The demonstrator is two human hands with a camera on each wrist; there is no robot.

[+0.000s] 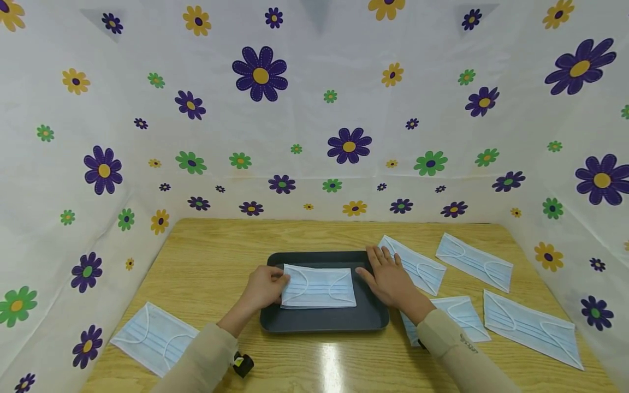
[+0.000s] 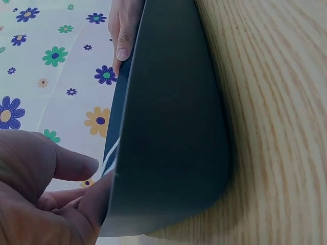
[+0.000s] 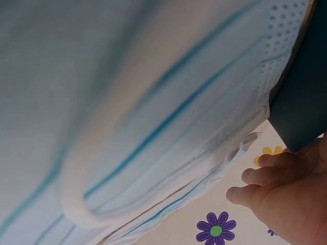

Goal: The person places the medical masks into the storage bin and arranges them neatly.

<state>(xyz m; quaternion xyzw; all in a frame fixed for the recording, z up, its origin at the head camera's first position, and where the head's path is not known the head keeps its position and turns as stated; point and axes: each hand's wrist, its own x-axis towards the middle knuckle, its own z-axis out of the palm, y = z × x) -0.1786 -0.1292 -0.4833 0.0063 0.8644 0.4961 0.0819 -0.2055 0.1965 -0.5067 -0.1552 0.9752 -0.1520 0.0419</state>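
A pale blue face mask with white ear loops lies in the dark rectangular tray. At its left end, my left hand pinches the mask edge between thumb and fingers. The left wrist view has the left hand at the tray's rim, fingertips partly hidden behind the tray wall. Over the tray's right rim rests my right hand, fingers extended, not touching that mask. In the right wrist view the right hand is beside the tray.
Right of the tray lie several more masks: one by the right fingers, one partly under the right forearm, two farther right. Another mask is at the left by the sleeve. A small black object sits at the left wrist.
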